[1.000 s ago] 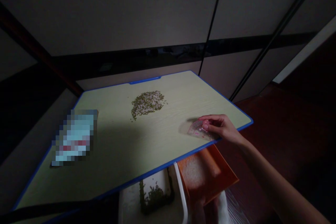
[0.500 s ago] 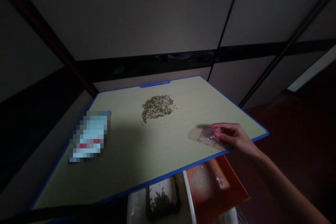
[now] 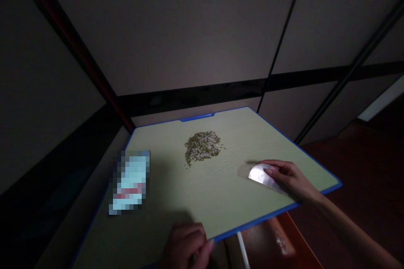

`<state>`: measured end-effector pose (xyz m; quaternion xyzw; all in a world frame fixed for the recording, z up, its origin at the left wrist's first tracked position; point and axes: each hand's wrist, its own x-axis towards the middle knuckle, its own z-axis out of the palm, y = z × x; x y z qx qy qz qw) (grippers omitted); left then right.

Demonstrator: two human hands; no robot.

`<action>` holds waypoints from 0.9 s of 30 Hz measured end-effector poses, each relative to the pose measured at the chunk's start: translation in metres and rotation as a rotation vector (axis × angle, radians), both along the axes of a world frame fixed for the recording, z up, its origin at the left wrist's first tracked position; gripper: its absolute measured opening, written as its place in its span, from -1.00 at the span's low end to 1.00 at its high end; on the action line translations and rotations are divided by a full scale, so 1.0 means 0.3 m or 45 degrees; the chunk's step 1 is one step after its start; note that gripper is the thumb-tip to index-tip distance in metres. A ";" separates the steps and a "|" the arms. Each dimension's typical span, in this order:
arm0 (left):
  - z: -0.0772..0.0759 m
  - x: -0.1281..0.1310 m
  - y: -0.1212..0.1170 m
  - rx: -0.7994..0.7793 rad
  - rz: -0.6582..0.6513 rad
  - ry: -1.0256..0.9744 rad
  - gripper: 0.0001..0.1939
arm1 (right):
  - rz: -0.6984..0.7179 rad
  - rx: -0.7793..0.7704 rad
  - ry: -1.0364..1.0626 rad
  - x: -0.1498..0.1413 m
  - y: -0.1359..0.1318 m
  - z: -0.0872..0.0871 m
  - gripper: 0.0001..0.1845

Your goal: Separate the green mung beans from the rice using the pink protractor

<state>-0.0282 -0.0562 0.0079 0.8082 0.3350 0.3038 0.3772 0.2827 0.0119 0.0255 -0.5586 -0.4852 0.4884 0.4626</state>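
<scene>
My right hand [image 3: 285, 176] pinches a thin, clear, curved plastic scraper [image 3: 261, 175] low over the right part of the pale folding tabletop [image 3: 221, 199], and light glares off it. At the table's near edge is my left hand [image 3: 187, 243], dark and with curled fingers; whether anything is inside I cannot make out. Small green beans, like mung beans [image 3: 203, 146], lie in a loose spread patch beyond both hands, with a few strays around it. The scraper is apart from the beans, to their right and nearer to me.
A pixelated light-blue packet [image 3: 132, 183] with a red band lies on the table's left side. Below the near edge, an orange container [image 3: 268, 239] and a white rim [image 3: 243, 250] show partly. Panelled cabinet doors [image 3: 195, 29] stand behind the table.
My left hand has come into view at the near edge. The view has shifted, so the table sits lower and further right. The scraper, still in my right hand, now catches bright light.
</scene>
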 end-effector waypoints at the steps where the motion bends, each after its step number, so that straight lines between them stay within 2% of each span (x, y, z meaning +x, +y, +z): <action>1: 0.004 -0.021 0.041 0.615 0.170 0.288 -0.64 | -0.030 0.032 -0.001 -0.009 0.021 -0.003 -0.65; 2: 0.008 -0.037 0.079 0.800 0.210 0.368 -0.62 | -0.076 0.065 0.006 -0.017 0.045 -0.009 -0.63; 4: 0.012 -0.056 0.141 0.954 0.188 0.450 -0.61 | -0.123 0.094 -0.012 -0.029 0.096 -0.024 -0.58; 9: 0.003 -0.030 0.202 1.079 0.058 0.670 -0.63 | -0.186 0.167 -0.082 -0.037 0.228 -0.053 -0.45; 12: -0.007 0.013 0.211 1.053 -0.090 0.751 -0.72 | -0.180 0.211 -0.133 -0.045 0.305 -0.064 -0.45; 14: -0.011 0.040 0.217 1.015 -0.112 0.784 -0.74 | -0.179 0.248 -0.169 -0.054 0.354 -0.072 -0.48; 17: -0.012 0.070 0.222 0.960 -0.070 0.840 -0.75 | -0.174 0.315 -0.213 -0.070 0.425 -0.076 -0.52; 20: -0.013 0.088 0.217 0.916 0.003 0.899 -0.79 | -0.145 0.401 -0.257 -0.105 0.505 -0.055 -0.56; 23: -0.013 0.098 0.208 0.831 -0.009 0.942 -0.84 | -0.019 0.496 -0.330 -0.184 0.606 -0.004 -0.62; 27: 0.000 0.102 0.206 0.672 -0.158 0.931 -0.93 | 0.290 0.631 -0.476 -0.377 0.753 0.066 -0.78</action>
